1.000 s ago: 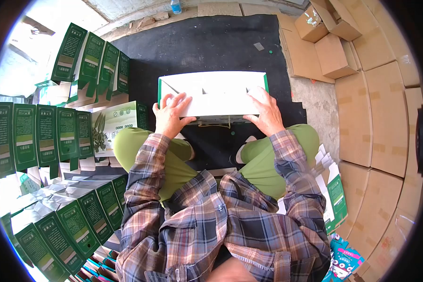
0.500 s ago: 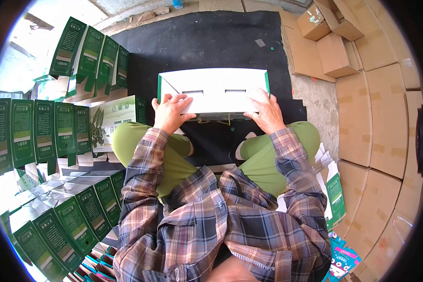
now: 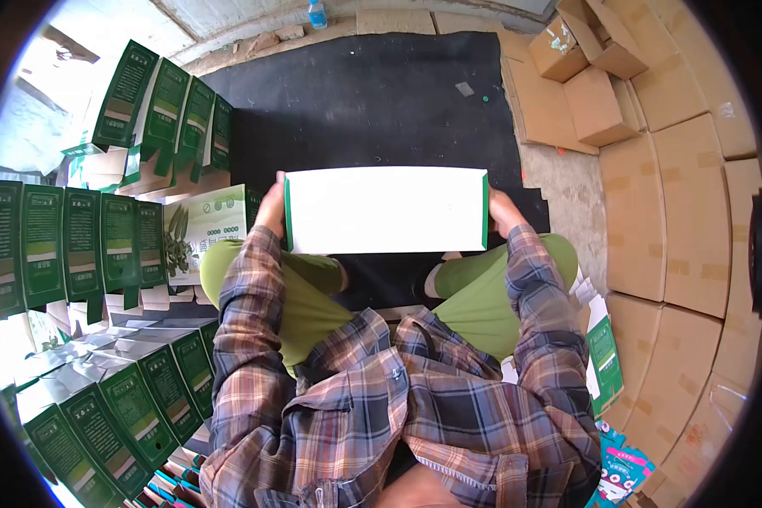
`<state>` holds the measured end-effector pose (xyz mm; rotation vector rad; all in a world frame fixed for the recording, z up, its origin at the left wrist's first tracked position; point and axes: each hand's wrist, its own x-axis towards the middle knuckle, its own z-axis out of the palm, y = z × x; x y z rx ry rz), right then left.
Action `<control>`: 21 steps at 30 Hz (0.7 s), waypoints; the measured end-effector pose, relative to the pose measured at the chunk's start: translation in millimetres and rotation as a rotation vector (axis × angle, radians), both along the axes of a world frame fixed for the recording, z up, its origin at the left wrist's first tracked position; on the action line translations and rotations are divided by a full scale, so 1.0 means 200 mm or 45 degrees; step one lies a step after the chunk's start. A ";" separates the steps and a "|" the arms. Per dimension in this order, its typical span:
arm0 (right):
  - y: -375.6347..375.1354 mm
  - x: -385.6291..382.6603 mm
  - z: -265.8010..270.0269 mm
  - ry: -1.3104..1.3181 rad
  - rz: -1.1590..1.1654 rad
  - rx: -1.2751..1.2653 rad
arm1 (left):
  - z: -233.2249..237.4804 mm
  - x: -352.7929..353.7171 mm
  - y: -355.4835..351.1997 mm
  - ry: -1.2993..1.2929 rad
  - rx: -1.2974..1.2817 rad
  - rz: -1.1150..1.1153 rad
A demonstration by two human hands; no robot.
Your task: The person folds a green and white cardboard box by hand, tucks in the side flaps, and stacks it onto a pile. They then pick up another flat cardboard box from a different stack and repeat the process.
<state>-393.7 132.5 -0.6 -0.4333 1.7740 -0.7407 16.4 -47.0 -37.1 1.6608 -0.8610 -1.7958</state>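
A plaid shirt (image 3: 356, 415) showed closest, short of the near end of the black mat (image 3: 364, 102). To the right of that same end lay a teal and pink package (image 3: 622, 470), with a white and green carton (image 3: 604, 360) a little farther along the mat's right side. To the left of its near end stood a row of green boxes with greyish tops (image 3: 140, 389), set close together.

Green trousers (image 3: 474, 305), bent at the knees, reached over the near part of the mat. Just beyond the shirt, above that near part, was the white box (image 3: 387, 212), its plain broad face up and a green edge at each end. The left hand (image 3: 271, 208) gripped the end toward the mat's left side, and the right hand (image 3: 504, 213) gripped the opposite end, some of its fingers hidden by the box. Whether the underside touched anything could not be told.

Left of the mat stood a second row of green boxes (image 3: 78, 245), a box with a leafy picture (image 3: 205, 233) just beside it, and a farther green group (image 3: 162, 110). Stacked brown cartons (image 3: 694, 212) lined the mat's right, with open cartons (image 3: 597, 106) near its far right corner. A grey scrap (image 3: 465, 88) lay on the mat's far part, and a blue bottle (image 3: 317, 14) stood past its far edge.
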 end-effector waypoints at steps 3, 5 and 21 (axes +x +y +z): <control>0.00 0.00 0.01 -0.012 -0.033 -0.020 | 0.07 -0.05 0.04 0.195 0.099 -0.036; 0.03 -0.05 -0.02 0.020 -0.062 -0.342 | 0.06 -0.01 0.02 0.659 0.163 -0.106; 0.06 -0.03 0.05 -0.006 -0.129 -0.269 | 0.17 -0.02 0.13 0.303 -0.004 -0.164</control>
